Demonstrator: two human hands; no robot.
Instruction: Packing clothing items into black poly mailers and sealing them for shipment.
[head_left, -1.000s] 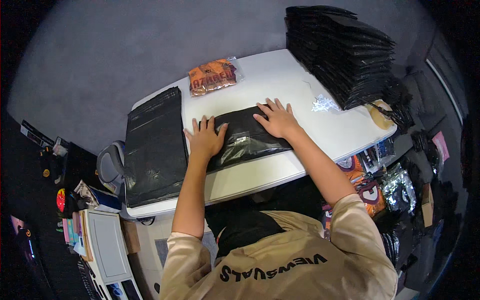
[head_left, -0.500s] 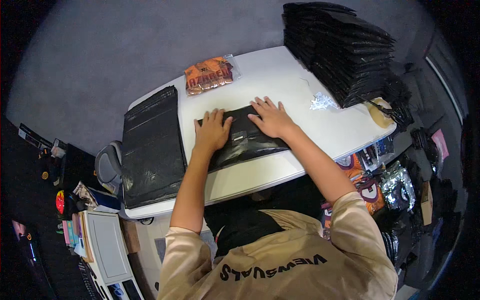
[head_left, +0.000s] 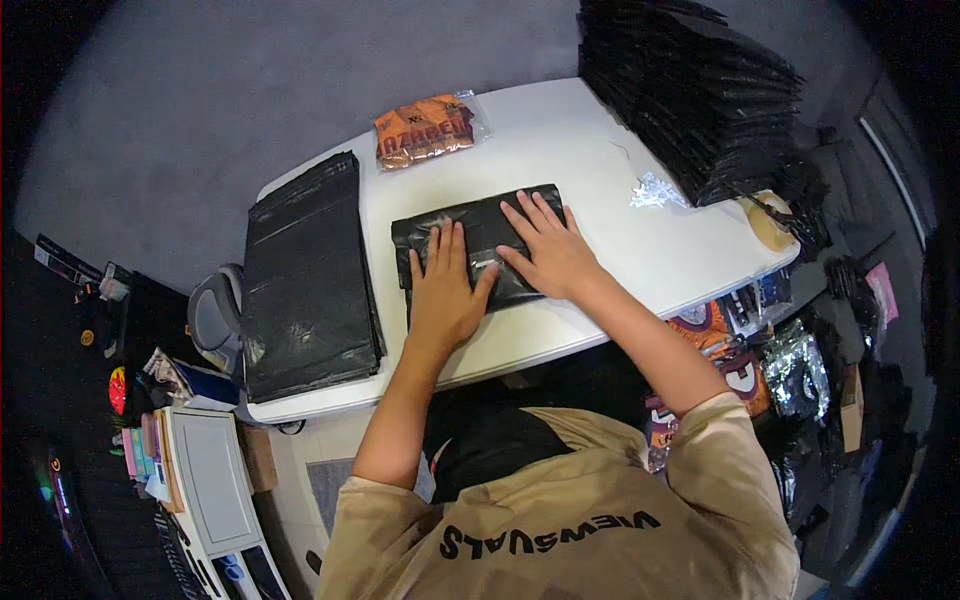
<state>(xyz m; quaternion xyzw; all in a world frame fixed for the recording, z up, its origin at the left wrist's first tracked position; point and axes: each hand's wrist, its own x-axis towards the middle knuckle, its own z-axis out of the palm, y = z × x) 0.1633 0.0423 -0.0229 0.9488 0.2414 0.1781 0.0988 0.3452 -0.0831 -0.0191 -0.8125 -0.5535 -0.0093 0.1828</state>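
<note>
Both forearms reach forward; the left hand [head_left: 443, 295] and right hand [head_left: 548, 250] lie flat, palms down (fingers [head_left: 530, 210] spread), side by side.

black flat package [head_left: 480, 240] centre | orange clear-wrapped package [head_left: 428, 128] behind | black stack [head_left: 690, 90] right

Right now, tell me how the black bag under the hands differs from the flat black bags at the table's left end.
The black bag under the hands is folded into a small, puffy packet; the flat black bags lie unfolded and larger. The left hand and right hand press on the packet; the flat bags lie untouched. Both are glossy black plastic.
</note>
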